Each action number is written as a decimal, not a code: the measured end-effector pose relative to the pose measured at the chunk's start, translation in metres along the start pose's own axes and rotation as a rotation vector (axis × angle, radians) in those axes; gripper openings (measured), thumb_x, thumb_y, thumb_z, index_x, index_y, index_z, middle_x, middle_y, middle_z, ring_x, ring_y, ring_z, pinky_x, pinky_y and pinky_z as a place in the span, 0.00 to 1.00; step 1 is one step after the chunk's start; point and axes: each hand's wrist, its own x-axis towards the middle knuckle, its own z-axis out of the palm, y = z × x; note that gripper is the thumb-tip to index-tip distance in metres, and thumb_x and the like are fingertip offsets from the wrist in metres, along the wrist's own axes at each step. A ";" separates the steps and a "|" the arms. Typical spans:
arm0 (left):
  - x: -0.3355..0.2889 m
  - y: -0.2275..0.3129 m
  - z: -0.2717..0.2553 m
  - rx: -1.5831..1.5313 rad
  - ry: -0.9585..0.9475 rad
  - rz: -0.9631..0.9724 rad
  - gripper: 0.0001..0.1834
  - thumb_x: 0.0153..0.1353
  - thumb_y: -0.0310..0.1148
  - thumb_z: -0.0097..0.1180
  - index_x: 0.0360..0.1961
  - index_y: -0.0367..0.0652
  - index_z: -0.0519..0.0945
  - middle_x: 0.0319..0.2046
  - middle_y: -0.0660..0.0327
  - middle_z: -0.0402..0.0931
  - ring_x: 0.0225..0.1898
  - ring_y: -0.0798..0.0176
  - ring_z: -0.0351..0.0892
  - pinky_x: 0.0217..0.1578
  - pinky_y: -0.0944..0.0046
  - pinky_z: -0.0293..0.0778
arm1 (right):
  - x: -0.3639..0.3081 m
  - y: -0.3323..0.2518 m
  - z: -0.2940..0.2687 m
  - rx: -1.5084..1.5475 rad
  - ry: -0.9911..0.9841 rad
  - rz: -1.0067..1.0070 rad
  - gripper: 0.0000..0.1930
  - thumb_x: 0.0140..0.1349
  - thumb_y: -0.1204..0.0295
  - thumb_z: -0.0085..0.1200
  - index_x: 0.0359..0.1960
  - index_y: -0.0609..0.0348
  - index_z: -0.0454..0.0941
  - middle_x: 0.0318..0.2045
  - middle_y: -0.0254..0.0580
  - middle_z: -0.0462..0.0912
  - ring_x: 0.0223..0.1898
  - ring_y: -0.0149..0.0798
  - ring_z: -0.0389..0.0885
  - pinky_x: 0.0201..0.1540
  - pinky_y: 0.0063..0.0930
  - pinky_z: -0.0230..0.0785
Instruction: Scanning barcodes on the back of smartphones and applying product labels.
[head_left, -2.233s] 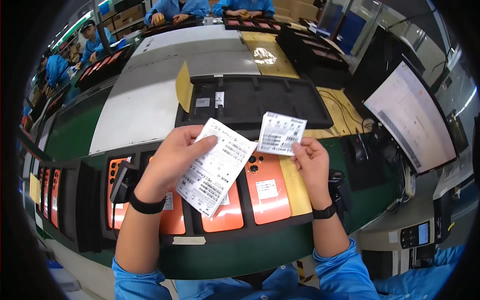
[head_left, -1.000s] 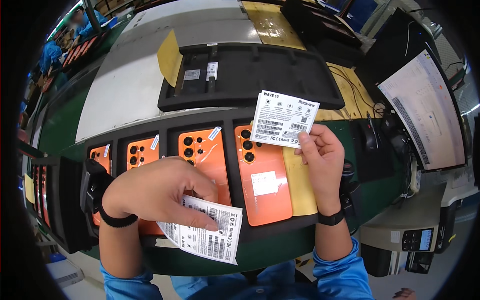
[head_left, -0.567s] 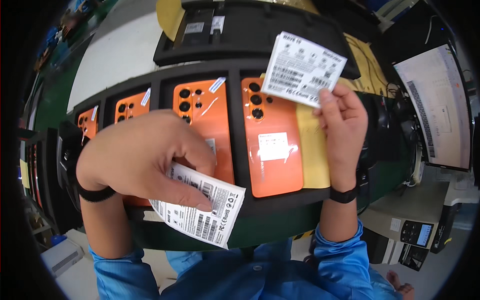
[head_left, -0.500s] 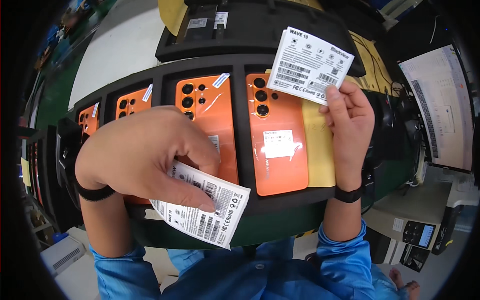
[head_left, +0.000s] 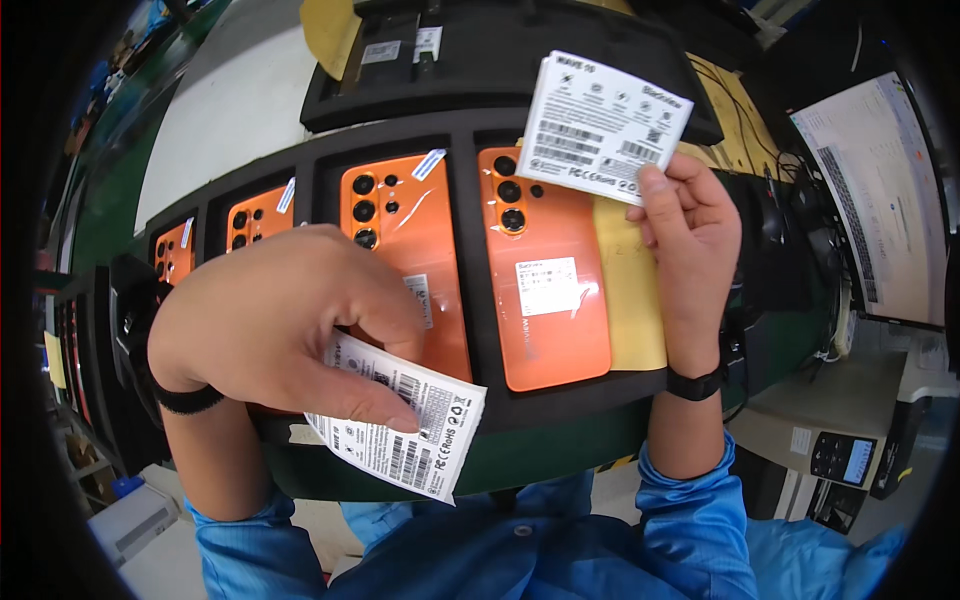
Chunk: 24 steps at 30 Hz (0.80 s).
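My left hand (head_left: 290, 325) pinches a printed label sheet (head_left: 410, 430) with its thumb pressed flat on the printed face; the fingers behind the paper are hidden from me. My right hand (head_left: 690, 225) pinches a small stack of white labels (head_left: 605, 130) by its lower right corner, thumb in front, the other fingers curled behind.

The label sheet is bent in a curve, its free end out over the front edge of a black foam tray (head_left: 480, 300) and the green table (head_left: 360, 478). I cannot tell whether it touches the tray. The stack of labels is tilted, print toward me, and hides the upper right corner of the rightmost phone (head_left: 555, 345).

That phone lies back up in the tray, a white sticker on its orange back. Three more orange phones (head_left: 420, 230) lie in a row to its left, each in its own compartment, partly covered by my left hand or forearm. A yellow sheet (head_left: 632, 290) lies just beside the rightmost phone.

Beyond, I see a second black tray (head_left: 510, 80) with a yellow card (head_left: 330, 40) at its left end. Over on my right stand a lit monitor (head_left: 885, 200) and, lower down, a grey machine (head_left: 790, 410) with a small screen.
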 end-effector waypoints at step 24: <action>0.079 0.007 0.037 0.374 0.031 0.256 0.12 0.62 0.29 0.62 0.41 0.28 0.82 0.49 0.45 0.81 0.53 0.45 0.78 0.54 0.56 0.73 | -0.019 0.027 -0.018 0.065 0.180 -0.149 0.06 0.69 0.75 0.53 0.42 0.66 0.76 0.29 0.33 0.79 0.29 0.24 0.78 0.33 0.22 0.70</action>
